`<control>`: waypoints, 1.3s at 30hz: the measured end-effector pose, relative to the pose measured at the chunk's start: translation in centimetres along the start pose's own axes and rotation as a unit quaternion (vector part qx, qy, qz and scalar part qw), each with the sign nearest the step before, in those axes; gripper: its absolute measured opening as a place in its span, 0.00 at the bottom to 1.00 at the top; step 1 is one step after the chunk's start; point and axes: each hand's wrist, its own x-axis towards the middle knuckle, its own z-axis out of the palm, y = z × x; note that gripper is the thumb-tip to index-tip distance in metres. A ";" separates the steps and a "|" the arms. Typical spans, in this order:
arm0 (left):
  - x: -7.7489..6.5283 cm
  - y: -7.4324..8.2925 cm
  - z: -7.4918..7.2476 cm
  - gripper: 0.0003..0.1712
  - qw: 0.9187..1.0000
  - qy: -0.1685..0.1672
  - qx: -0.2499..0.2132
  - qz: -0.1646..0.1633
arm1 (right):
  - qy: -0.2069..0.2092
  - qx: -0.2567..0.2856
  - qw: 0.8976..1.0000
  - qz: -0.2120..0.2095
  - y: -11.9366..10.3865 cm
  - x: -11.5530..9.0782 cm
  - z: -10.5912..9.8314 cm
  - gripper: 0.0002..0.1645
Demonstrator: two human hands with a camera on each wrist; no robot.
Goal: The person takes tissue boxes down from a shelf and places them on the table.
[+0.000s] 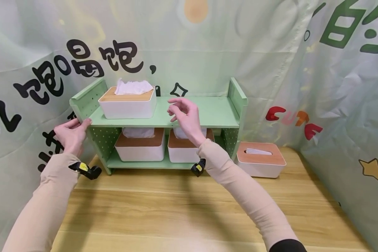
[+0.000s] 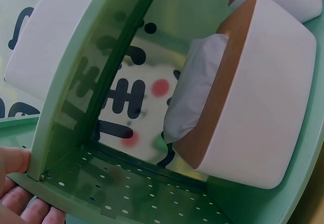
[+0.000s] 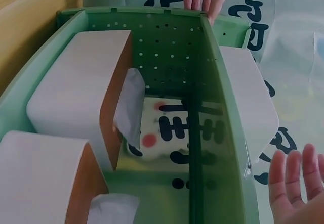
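Across the printed cloth backdrop (image 1: 208, 70): coloured lettering (image 1: 302, 118), seems to read "CUTE", last letter creased; big green character (image 1: 355, 26) top right, looks like 的, cut by frame edge; black characters (image 1: 85, 65) at left, warped by folds. Gold star (image 1: 373, 169) low on right side.

Green two-tier rack (image 1: 208, 110) against the cloth. Left hand (image 1: 71, 134) pinches its left side at upper-board level, thumb above, fingers below the edge per left wrist view. Right hand (image 1: 186, 117) holds nothing, fingers relaxed, in the air by upper board's front edge.

Upper tissue box (image 1: 127, 108), white with wood lid, tissue up, sits at left end of top board; board runs bare from there to right side panel. Lower-left box (image 1: 140, 153) and lower-right box (image 1: 180, 154) side by side below, narrow gap between. Fourth box (image 1: 261, 168) on wooden tabletop (image 1: 138, 210), just right of rack; tabletop spreads forward from rack's front edge.
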 end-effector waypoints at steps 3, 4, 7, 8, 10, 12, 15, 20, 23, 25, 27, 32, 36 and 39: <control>0.0 0.0 -0.1 0.30 1.000 0.000 0.000 0.002 | -0.006 0.006 1.000 0.024 0.1 0.6 0.7 0.14; 0.0 -0.1 -0.1 0.30 1.000 -0.001 -0.001 0.002 | -0.005 0.008 0.999 0.032 0.2 0.8 0.9 0.14; 0.0 -0.1 -0.1 0.30 1.000 -0.002 -0.003 0.002 | 0.001 0.015 0.998 0.058 0.5 1.5 1.5 0.15; -0.1 -0.1 -0.1 0.30 1.000 -0.002 -0.004 0.002 | 0.004 0.016 0.998 0.066 0.6 1.7 1.7 0.15; -0.1 -0.1 -0.1 0.30 1.000 -0.002 -0.004 0.003 | 0.013 0.020 0.997 0.078 0.7 2.1 2.1 0.16; -0.1 -0.1 -0.1 0.30 1.000 -0.002 -0.004 0.003 | 0.018 0.027 0.995 0.091 0.8 2.5 2.4 0.17; -0.1 0.1 0.0 0.29 1.000 -0.004 -0.005 0.004 | 0.015 0.041 0.992 0.120 0.7 3.5 2.9 0.20; -0.1 0.2 0.0 0.29 1.000 -0.004 -0.007 0.002 | 0.006 0.064 0.984 0.167 0.9 4.8 3.8 0.27; -0.1 0.2 0.0 0.30 1.000 -0.005 -0.008 0.003 | 0.008 0.068 0.981 0.183 1.0 5.3 4.3 0.31; -0.1 0.2 0.0 0.30 1.000 -0.006 -0.008 0.004 | 0.010 0.063 0.980 0.189 1.1 5.6 4.6 0.34; -0.1 0.2 0.0 0.30 1.000 -0.007 -0.007 0.004 | 0.008 0.051 0.980 0.194 1.2 5.8 4.8 0.38; -0.2 0.1 -0.1 0.31 1.000 -0.004 0.004 0.005 | 0.003 0.028 0.977 0.210 1.2 6.3 5.2 0.49; -0.1 0.0 -0.1 0.30 1.000 -0.006 0.004 0.006 | -0.017 0.000 0.976 0.218 1.2 6.7 5.5 0.57; -0.1 0.1 -0.1 0.30 1.000 -0.005 0.005 0.007 | -0.046 -0.032 0.974 0.218 1.2 7.1 5.6 0.64</control>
